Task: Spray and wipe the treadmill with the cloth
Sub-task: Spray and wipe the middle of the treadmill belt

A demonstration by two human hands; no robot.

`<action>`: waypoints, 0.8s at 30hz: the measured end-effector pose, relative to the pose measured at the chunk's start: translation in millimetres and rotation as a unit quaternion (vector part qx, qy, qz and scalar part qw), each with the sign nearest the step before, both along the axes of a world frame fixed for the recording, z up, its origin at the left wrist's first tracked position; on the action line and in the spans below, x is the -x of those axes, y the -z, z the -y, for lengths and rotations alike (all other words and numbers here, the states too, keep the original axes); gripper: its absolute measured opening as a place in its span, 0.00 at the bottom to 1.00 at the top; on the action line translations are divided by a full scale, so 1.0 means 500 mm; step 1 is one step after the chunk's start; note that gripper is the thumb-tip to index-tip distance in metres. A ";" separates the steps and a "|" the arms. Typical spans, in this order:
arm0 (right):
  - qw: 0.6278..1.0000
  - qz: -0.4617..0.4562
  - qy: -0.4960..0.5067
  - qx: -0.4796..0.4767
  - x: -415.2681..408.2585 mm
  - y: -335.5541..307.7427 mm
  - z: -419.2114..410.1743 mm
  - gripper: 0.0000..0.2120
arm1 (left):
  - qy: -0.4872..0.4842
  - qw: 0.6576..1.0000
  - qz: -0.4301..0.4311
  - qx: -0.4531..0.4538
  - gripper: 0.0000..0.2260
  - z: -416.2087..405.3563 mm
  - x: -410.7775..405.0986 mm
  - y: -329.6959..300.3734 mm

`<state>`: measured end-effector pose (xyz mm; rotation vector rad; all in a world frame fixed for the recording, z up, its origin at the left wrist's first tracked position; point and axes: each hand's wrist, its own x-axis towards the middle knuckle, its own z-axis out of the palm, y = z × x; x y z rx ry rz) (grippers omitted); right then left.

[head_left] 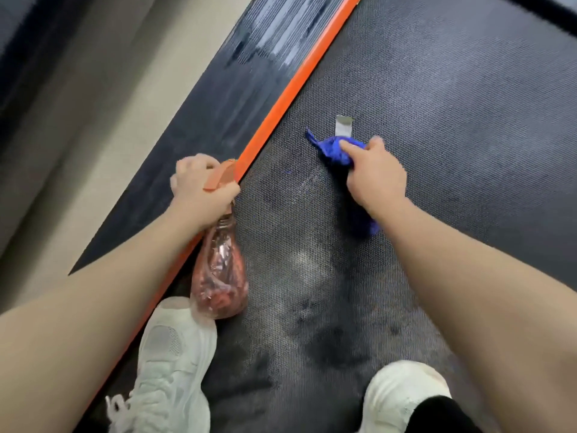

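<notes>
Both bare forearms reached forward and down from the lower corners of the view, roughly parallel and well apart. The left hand [199, 189] was curled into a fist, knuckles up and away, its fingers [190, 168] wrapped tight around what it held, the wrist nearly straight. The right hand [376, 175] was stretched further ahead than the left, back of the hand upward, fingers [351, 145] bent down and clenched, thumb tucked at the inner side. Below, the left shoe [168, 367] and the right shoe [402, 395] stood apart, toes pointing forward.
</notes>
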<state>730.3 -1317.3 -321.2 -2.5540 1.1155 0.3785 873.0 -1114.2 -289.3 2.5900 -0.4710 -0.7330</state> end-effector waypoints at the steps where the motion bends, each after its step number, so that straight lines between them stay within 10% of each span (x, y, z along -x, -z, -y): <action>1: 1.000 -0.004 -0.004 -0.006 -0.010 0.001 -0.010 0.22 | -0.016 1.000 -0.020 0.008 0.17 -0.008 -0.006 0.004; 5: 0.991 0.005 -0.132 -0.037 -0.039 -0.001 -0.101 0.24 | -0.028 0.994 -0.102 0.030 0.26 -0.032 -0.024 0.009; 10: 0.941 -0.009 -0.333 -0.064 -0.097 -0.009 -0.134 0.19 | -0.017 0.993 -0.090 0.079 0.12 -0.035 -0.030 0.017; 16: 0.998 -0.020 -0.052 -0.012 -0.138 -0.003 -0.034 0.20 | -0.008 0.992 -0.119 0.039 0.14 -0.034 -0.041 0.017; 24: 0.923 -0.018 -0.377 -0.075 -0.090 -0.010 -0.182 0.22 | -0.033 0.981 -0.192 -0.021 0.14 -0.018 -0.048 -0.010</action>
